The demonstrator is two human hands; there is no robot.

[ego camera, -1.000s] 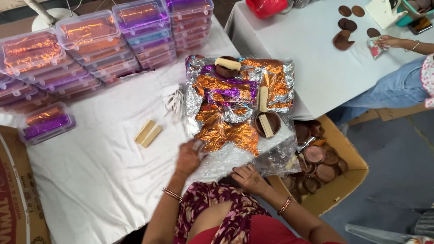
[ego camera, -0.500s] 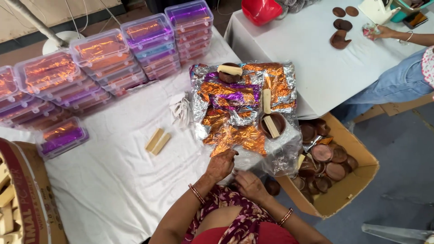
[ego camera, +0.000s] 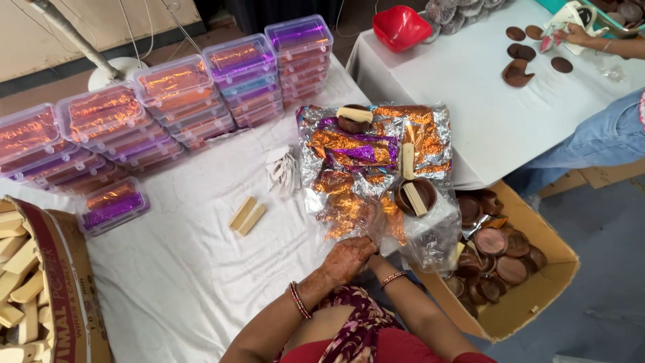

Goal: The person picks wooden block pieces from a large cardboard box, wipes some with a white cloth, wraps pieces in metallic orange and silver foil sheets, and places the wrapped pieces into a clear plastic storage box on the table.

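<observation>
Lying just beyond both hands (ego camera: 355, 257): foil wrappers (ego camera: 356, 168)

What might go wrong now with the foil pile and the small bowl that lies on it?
The foil wrapper pile overhangs the table edge, above the cardboard box. Both hands work at its near edge, so a tug may tip the brown clay bowl and its wooden stick off.

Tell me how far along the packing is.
Done: stacks of closed boxes with foil-wrapped contents line the table's far side. In hand: both hands, left over right, work at the near edge of the foil sheets. Left: many brown cups in the carton, two wooden blocks loose.
</observation>
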